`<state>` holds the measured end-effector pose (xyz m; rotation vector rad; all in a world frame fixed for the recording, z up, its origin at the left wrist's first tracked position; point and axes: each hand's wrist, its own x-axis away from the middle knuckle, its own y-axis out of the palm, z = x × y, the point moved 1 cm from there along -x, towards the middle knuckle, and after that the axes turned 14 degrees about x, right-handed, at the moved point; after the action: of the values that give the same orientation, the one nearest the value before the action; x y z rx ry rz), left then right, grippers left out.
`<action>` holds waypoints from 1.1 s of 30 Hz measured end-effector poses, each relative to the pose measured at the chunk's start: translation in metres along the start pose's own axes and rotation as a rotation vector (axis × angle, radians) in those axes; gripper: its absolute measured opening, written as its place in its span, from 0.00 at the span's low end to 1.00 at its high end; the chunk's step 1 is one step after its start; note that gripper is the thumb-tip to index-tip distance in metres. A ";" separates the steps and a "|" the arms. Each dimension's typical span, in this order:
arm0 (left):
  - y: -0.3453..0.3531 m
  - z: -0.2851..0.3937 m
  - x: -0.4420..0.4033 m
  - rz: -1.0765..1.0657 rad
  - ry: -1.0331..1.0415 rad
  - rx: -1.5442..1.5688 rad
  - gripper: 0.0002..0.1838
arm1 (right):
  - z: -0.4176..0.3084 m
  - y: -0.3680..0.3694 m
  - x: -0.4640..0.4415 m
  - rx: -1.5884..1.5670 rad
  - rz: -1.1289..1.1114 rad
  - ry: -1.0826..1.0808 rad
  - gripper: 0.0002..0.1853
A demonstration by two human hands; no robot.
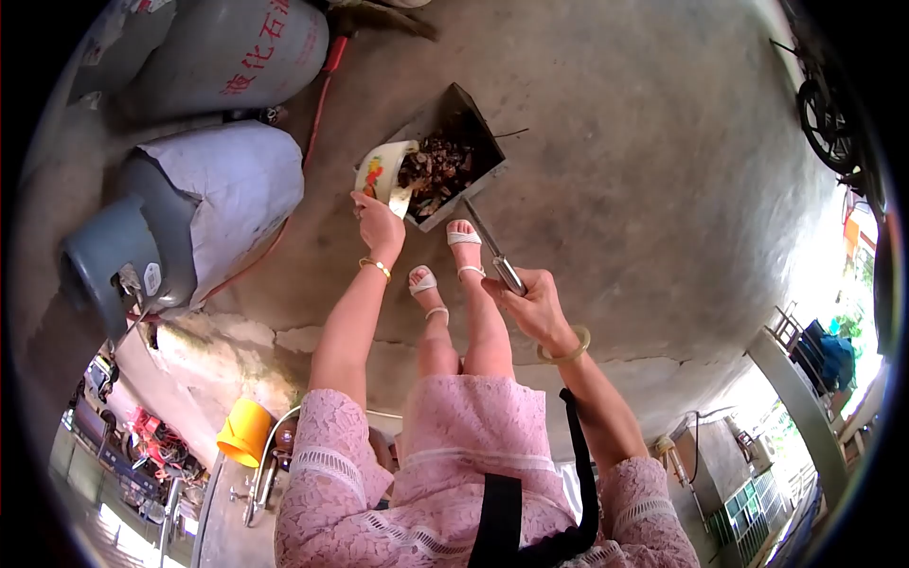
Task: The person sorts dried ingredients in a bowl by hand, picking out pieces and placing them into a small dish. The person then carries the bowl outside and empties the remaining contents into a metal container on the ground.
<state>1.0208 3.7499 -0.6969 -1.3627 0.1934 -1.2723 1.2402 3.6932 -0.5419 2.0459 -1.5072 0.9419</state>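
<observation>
My left hand (381, 225) is closed on the rim of a white bowl (375, 171) with a red and yellow flower pattern. The bowl is tipped on its side, its mouth against an open grey metal box (491, 178) shaped like a dustpan. Brown and dark scraps (437, 173) lie heaped at the bowl's mouth and in the box. My right hand (532, 305) grips a slim metal rod with a shiny handle (509, 275). The rod's far end reaches the box's near corner; whether it is fixed there I cannot tell.
Grey gas cylinders (237, 57) stand to the left, one under a pale cover (232, 175). A red hose (320, 104) runs beside them along the concrete floor (653, 189). A yellow bucket (244, 431) is at lower left. A wheeled vehicle (822, 123) stands at far right.
</observation>
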 end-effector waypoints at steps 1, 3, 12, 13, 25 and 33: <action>0.002 0.000 -0.002 -0.008 -0.001 0.006 0.36 | 0.006 0.001 0.000 -0.010 0.023 -0.003 0.09; 0.003 -0.004 -0.003 -0.023 -0.085 -0.002 0.36 | 0.010 0.001 0.002 -0.021 0.041 -0.001 0.08; 0.005 -0.035 0.005 -0.013 -0.094 0.164 0.34 | 0.005 -0.001 0.011 -0.038 0.062 -0.003 0.07; 0.009 -0.039 0.005 -0.010 -0.086 0.211 0.34 | 0.010 0.001 0.011 -0.047 0.066 0.003 0.07; 0.022 -0.056 0.013 -0.043 -0.205 0.086 0.30 | 0.010 -0.002 -0.001 -0.017 0.052 0.015 0.08; 0.018 -0.088 0.026 -0.177 -0.591 0.877 0.22 | -0.014 -0.004 -0.021 0.115 -0.025 -0.054 0.13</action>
<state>0.9761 3.6725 -0.7237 -0.9189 -0.8209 -0.8581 1.2368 3.7183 -0.5475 2.1818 -1.4824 0.9919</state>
